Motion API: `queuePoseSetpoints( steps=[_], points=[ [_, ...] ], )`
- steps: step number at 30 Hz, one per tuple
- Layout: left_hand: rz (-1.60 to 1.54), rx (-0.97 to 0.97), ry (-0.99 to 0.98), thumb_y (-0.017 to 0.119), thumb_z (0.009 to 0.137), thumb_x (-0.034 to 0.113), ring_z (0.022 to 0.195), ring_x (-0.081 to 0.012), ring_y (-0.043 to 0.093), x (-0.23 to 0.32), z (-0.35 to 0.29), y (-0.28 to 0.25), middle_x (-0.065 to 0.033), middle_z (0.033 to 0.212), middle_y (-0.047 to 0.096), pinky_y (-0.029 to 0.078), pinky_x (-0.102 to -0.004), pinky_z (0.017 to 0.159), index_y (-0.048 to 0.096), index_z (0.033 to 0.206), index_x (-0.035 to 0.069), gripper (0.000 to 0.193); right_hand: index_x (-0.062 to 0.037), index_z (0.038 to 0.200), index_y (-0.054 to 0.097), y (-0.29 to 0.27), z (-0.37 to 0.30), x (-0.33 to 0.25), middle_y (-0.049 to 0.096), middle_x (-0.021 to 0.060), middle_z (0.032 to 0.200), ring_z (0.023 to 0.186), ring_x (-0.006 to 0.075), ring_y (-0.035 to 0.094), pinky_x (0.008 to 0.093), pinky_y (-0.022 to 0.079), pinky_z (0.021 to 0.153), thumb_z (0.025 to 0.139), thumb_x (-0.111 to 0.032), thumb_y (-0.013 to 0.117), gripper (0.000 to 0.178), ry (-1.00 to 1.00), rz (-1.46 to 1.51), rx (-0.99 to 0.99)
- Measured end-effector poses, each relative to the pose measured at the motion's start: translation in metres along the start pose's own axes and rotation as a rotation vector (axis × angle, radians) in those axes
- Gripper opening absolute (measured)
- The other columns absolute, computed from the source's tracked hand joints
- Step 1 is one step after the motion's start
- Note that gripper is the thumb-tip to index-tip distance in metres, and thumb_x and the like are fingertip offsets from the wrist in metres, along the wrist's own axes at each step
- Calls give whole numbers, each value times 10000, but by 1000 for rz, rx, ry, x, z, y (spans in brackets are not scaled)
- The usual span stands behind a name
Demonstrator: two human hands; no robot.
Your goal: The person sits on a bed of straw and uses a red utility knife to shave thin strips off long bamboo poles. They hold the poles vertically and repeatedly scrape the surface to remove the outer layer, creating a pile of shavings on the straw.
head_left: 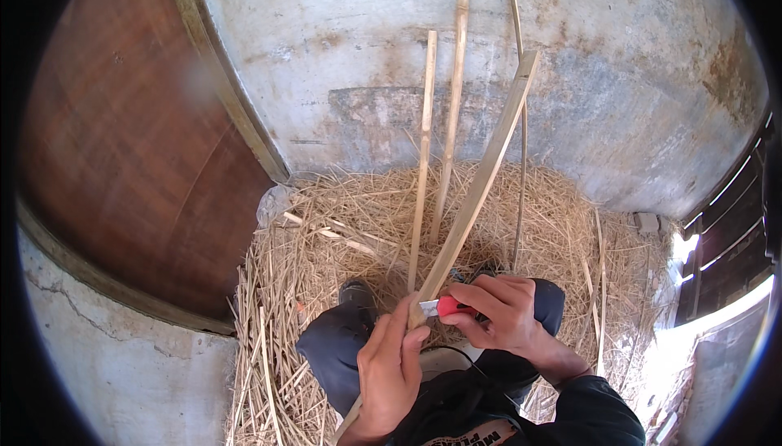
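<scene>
A long squared wooden stick (487, 171) slants up and away from my lap toward the wall. My left hand (389, 369) is closed round its near part, with fingers and thumb on either side. In my right hand (503, 316) is a red utility knife (447, 306), its short metal blade pointing left. That blade meets the stick right beside my left fingertips. My palm hides most of the knife's handle. The stick's near end runs down past my left wrist and is partly covered.
Two pale poles (423, 153) (456, 96) and a thinner stick (524, 145) lean on the stained grey wall (635, 79). Straw (342, 202) covers the ground around my dark-trousered knees (330, 356). A brown wooden door (138, 145) stands left; dark slats (737, 210) are at right.
</scene>
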State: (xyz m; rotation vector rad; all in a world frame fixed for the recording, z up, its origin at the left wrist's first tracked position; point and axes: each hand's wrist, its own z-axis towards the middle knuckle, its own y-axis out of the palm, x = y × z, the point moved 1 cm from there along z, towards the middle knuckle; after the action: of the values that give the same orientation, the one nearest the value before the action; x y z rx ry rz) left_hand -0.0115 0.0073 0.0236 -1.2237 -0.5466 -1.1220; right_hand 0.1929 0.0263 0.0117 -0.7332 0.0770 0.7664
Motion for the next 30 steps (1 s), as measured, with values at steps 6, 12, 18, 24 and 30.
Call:
queuePoseSetpoints(
  steps=[6,12,18,24,30],
  points=[
    [-32,2,-28,610,1053,20,784,-323,661,1,0,3,-204,970,668,536,-372,734,631,1381,-74,342,-108,1032,787,-1,-1,4,664,-4,737,528,169,610,295,471,486,808,-315,924,335,-6,-15,6],
    [-21,-56,-43,654,1064,107,892,-387,697,-19,-23,10,-236,1060,704,561,-418,816,640,1393,-21,354,-26,1091,790,-24,15,43,784,124,915,716,243,753,317,574,628,911,-217,849,269,234,-40,207],
    [4,14,-46,653,1037,79,975,-466,720,-20,-39,6,-280,1081,729,574,-470,860,703,1267,-44,266,-15,1084,789,-40,16,80,779,148,926,771,265,763,327,588,688,935,-204,823,242,308,-94,284],
    [-16,-52,-212,730,1015,90,792,-360,692,-14,-22,-6,-210,984,701,557,-396,732,666,1352,-37,365,-60,1030,795,-5,-15,46,713,43,764,543,183,627,311,474,510,903,-312,855,288,67,66,43],
    [-7,-13,-104,760,990,94,781,-349,689,-16,-15,0,-200,962,694,553,-390,719,672,1343,-39,387,-101,1024,787,10,-22,18,642,-12,716,523,178,604,302,466,490,791,-374,904,377,-16,53,-60]
  ],
)
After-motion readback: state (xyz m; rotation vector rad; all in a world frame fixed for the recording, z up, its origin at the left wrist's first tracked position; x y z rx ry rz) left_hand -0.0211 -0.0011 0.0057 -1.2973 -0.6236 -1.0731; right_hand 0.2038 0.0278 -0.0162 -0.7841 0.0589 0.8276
